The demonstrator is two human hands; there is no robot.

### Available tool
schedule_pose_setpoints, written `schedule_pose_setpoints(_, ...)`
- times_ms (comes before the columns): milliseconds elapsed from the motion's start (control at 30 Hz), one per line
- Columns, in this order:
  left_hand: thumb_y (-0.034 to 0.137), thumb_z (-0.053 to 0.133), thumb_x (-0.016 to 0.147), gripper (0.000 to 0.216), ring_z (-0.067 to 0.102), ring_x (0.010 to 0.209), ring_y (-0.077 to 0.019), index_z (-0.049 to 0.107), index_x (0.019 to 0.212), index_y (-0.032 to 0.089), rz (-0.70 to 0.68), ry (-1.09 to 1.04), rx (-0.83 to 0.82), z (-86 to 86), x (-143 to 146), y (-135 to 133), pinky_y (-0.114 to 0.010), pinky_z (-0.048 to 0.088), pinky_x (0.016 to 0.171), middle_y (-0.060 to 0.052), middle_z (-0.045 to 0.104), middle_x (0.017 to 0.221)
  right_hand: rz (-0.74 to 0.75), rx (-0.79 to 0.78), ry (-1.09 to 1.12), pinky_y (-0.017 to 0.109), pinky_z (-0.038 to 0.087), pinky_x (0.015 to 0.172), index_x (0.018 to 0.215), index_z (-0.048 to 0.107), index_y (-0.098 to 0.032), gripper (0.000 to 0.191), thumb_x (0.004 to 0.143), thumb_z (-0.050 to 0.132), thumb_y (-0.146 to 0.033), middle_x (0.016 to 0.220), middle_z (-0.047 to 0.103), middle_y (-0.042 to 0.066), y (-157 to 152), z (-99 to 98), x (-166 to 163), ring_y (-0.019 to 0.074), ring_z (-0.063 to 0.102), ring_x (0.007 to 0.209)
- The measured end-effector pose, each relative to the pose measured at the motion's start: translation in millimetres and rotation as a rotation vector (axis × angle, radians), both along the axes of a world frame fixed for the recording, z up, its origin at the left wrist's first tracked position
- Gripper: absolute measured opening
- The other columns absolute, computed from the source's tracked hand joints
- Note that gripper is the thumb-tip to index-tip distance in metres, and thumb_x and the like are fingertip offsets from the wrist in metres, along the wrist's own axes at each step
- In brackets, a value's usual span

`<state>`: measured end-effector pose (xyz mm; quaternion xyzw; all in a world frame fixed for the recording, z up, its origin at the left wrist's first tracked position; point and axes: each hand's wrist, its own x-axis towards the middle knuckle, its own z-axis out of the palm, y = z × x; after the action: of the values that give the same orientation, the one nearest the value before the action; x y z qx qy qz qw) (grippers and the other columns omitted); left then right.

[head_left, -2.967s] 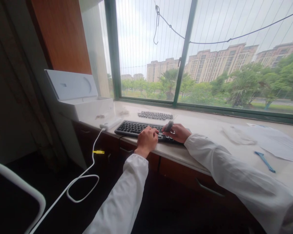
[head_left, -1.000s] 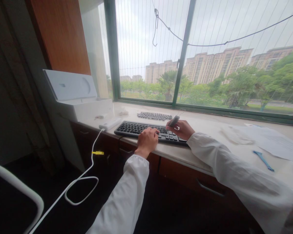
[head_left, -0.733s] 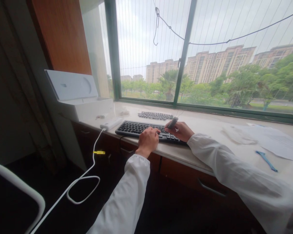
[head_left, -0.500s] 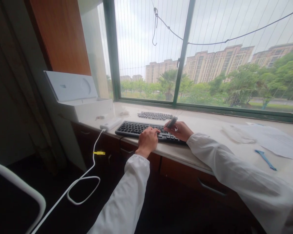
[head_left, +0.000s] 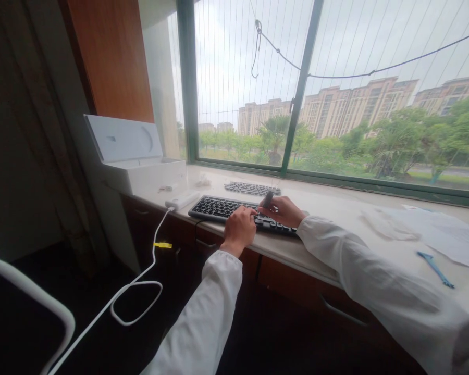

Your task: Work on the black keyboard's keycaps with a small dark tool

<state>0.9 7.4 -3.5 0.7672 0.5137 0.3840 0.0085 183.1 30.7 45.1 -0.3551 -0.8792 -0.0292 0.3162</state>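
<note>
A black keyboard (head_left: 219,207) lies near the front edge of the pale window ledge (head_left: 328,208). My left hand (head_left: 240,229) rests on the keyboard's middle with its fingers curled in a loose fist. Just to the right, my right hand (head_left: 283,211) is closed around a small dark grey tool (head_left: 267,198) that points up and slightly left, its lower end down at the keys. Both arms wear white sleeves.
A sheet of loose dark keycaps (head_left: 252,188) lies behind the keyboard. An open white box (head_left: 135,159) stands at the left, with a white power adapter (head_left: 182,200) and trailing cable (head_left: 136,284). Paper sheets (head_left: 441,232) and a blue tool (head_left: 435,269) lie at the right. A white chair rail (head_left: 31,297) is at bottom left.
My right hand has lowered and tipped the grey tool more upright over the keys. My left hand has stayed on the keyboard. The camera has shifted slightly.
</note>
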Motion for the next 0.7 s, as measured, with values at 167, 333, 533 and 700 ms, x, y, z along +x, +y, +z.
schedule_pose_setpoints(167,0.025,0.044,0.094,0.025,0.062,0.089,-0.0177,0.068,0.099,0.026,0.016,0.016,0.018,0.7,0,-1,-0.028,0.045,0.076,-0.002,0.066,0.102,0.069,0.0,-0.04,0.025,0.042,0.057,0.089,0.07,-0.017,0.035,0.09,0.054,-0.048,0.07,0.067,0.003,0,-2.6,1,0.013,0.054,0.057)
schedule_pose_setpoints(333,0.024,0.044,0.093,0.025,0.062,0.088,-0.0172,0.068,0.099,0.028,0.017,0.02,0.019,-0.6,0,1,-0.028,0.044,0.076,-0.002,0.066,0.101,0.114,0.014,-0.042,0.025,0.046,0.064,0.095,0.071,-0.018,0.034,0.09,0.054,-0.047,0.081,0.07,0.005,-2,-4.9,2,0.0147,0.059,0.066)
schedule_pose_setpoints(533,0.026,0.044,0.093,0.025,0.062,0.088,-0.0168,0.069,0.098,0.028,0.017,0.047,0.008,-1.0,0,2,-0.027,0.044,0.075,-0.002,0.066,0.1,0.136,0.022,-0.024,0.026,0.048,0.068,0.098,0.071,-0.019,0.034,0.091,0.054,-0.048,0.086,0.07,0.006,-1,-8.7,0,0.0164,0.063,0.073)
schedule_pose_setpoints(700,0.024,0.045,0.093,0.025,0.062,0.089,-0.0165,0.069,0.096,0.027,0.024,0.032,0.019,-0.7,0,3,-0.027,0.043,0.077,-0.002,0.066,0.099,0.114,0.052,-0.041,0.027,0.048,0.068,0.098,0.069,-0.019,0.034,0.091,0.055,-0.048,0.087,0.07,0.006,3,-13.4,1,0.0169,0.062,0.072)
